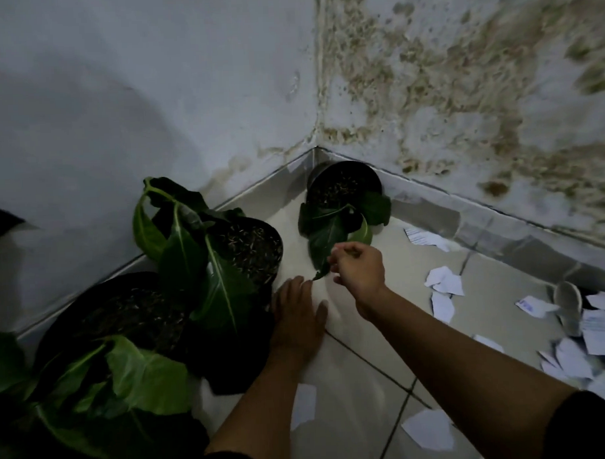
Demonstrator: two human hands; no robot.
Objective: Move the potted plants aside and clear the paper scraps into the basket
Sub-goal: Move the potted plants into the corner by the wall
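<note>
Dim corner of a tiled floor (361,375), two walls meeting at upper centre; right wall (460,86) badly stained with brown-green patches. Three black pots: large pot (91,315) at lower left, middle pot (250,248) just up-right of it, both along the left wall, their broad leaves overlapping; small pot (344,185) tucked into the corner, apart from the other two, its leaves drooping toward frame centre. Left hand (297,315) lies flat on the floor, fingers straight and slightly spread, just beside the middle pot's base; can't tell if it touches the pot. Right hand (359,268) hovers above it, fingers curled, thumb and forefinger apparently pinching the tip of a drooping leaf (325,245) from the small pot; blur makes the contact hard to confirm. Paper scraps (443,282) scattered over the right side of the floor, thickest at the right edge, plus a couple at bottom centre near the forearms. Pale sandal (567,302) lies among the scraps at right. No basket identifiable.
</note>
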